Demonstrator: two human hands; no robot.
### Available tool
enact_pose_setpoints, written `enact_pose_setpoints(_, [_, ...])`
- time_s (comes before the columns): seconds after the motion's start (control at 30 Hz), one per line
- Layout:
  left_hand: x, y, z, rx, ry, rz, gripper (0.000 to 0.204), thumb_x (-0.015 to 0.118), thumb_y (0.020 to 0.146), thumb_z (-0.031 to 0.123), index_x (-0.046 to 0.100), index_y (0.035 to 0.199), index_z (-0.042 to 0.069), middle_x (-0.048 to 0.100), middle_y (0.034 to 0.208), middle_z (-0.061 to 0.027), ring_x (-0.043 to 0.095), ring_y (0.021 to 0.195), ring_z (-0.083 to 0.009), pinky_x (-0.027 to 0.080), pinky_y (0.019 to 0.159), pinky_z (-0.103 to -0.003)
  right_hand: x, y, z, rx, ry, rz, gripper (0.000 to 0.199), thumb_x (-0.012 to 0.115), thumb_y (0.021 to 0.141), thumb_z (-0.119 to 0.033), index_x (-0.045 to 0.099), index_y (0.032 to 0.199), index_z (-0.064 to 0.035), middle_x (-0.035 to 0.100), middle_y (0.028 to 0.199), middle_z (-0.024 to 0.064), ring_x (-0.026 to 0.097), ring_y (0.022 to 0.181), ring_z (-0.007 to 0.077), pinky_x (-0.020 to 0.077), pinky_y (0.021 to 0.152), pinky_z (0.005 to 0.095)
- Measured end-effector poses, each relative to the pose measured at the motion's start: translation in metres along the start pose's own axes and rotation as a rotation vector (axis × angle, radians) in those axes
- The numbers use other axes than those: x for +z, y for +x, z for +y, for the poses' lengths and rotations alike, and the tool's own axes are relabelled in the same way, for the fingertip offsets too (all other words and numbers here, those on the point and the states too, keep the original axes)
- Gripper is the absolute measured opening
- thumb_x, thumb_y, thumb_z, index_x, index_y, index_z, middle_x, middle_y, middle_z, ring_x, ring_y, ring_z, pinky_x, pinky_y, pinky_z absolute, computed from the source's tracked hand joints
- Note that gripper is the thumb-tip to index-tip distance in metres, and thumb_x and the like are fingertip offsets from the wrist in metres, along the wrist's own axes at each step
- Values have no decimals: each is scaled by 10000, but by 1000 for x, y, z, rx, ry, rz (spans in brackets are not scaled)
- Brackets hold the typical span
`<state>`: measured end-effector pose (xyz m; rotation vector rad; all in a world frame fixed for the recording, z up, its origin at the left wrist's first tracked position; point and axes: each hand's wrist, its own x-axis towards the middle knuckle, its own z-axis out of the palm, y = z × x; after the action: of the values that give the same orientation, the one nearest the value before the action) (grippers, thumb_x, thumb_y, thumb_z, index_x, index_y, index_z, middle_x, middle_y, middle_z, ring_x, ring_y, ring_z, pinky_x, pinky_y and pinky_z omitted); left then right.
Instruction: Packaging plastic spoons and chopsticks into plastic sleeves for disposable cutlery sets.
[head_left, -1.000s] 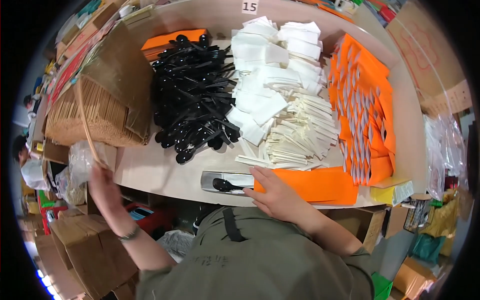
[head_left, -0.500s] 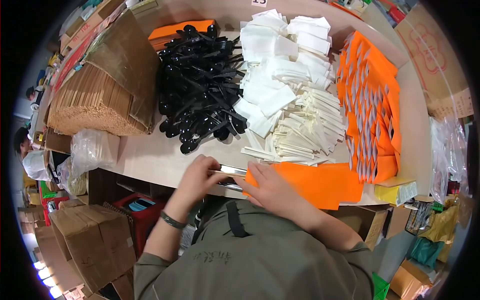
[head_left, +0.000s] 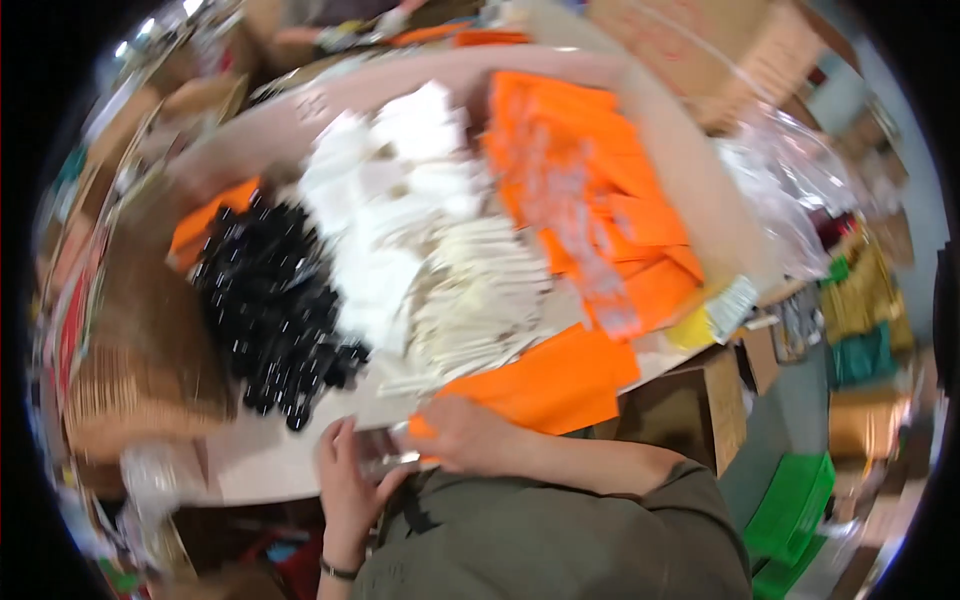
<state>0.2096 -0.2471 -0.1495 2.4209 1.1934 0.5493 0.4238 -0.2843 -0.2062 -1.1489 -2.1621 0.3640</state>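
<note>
At the table's front edge, my left hand (head_left: 350,488) is raised with thumb and fingers apart, and I see nothing in it. My right hand (head_left: 468,434) is closed over the left end of a flat orange pouch (head_left: 560,380), its fingers partly smeared by motion. Between the hands is a shiny metal-looking piece (head_left: 385,448), too blurred to make out. Behind the hands lie a heap of black plastic spoons (head_left: 270,300), white folded napkins (head_left: 375,210) and a pile of thin cream-coloured paper packets (head_left: 480,295). More orange pouches (head_left: 600,220) overlap in a stack on the right.
A cardboard box of brown, thin-edged pieces (head_left: 140,390) stands at the left, with a clear plastic bag (head_left: 160,470) below it. A raised rim (head_left: 690,190) borders the table. A yellow box (head_left: 705,318) sits at the right corner; green crates (head_left: 790,510) stand low at right.
The view has swung, so the table appears tilted and shifted left. My left hand has opened and no longer shows the thin pale sticks. My right fingers, stretched before, are now curled at the pouch.
</note>
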Motion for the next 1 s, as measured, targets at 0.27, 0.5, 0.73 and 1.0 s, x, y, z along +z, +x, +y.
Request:
enact_pose_setpoints(0.27, [4, 36, -44, 75, 131, 217, 372, 787, 638, 33, 579, 943, 76, 568, 764, -84, 578, 679, -280, 462, 620, -369, -140, 46, 26, 103, -109, 116, 356, 733, 783, -244, 504, 592, -50, 537, 745, 84, 601, 715, 275, 479, 585, 431])
enact_pose_setpoints(0.5, [51, -36, -91, -254, -99, 47, 417, 828, 615, 101, 617, 970, 49, 625, 757, -106, 650, 697, -292, 516, 644, -367, -295, -83, 124, 758, -571, -79, 1156, 901, 666, -312, 200, 1577, -183, 296, 1537, 273, 380, 1385, 445, 355, 1145, 460])
enact_pose_setpoints(0.73, [54, -54, -74, -198, 63, 92, 448, 861, 621, 219, 555, 899, 46, 568, 765, -117, 562, 701, -350, 458, 649, -433, -285, -62, 251, 977, -427, -297, 1390, 957, 556, -201, 47, 1607, -236, 174, 1570, 360, 396, 1384, 468, 424, 1097, 463])
enact_pose_setpoints(1.0, [55, -47, -67, -210, 57, 32, 390, 879, 680, 237, 522, 712, 81, 512, 638, -75, 505, 582, -302, 420, 571, -416, -313, 26, 363, 1037, -463, -116, 1229, 928, 615, -139, 193, 1588, -294, 355, 1521, 281, 467, 1337, 411, 423, 1095, 461])
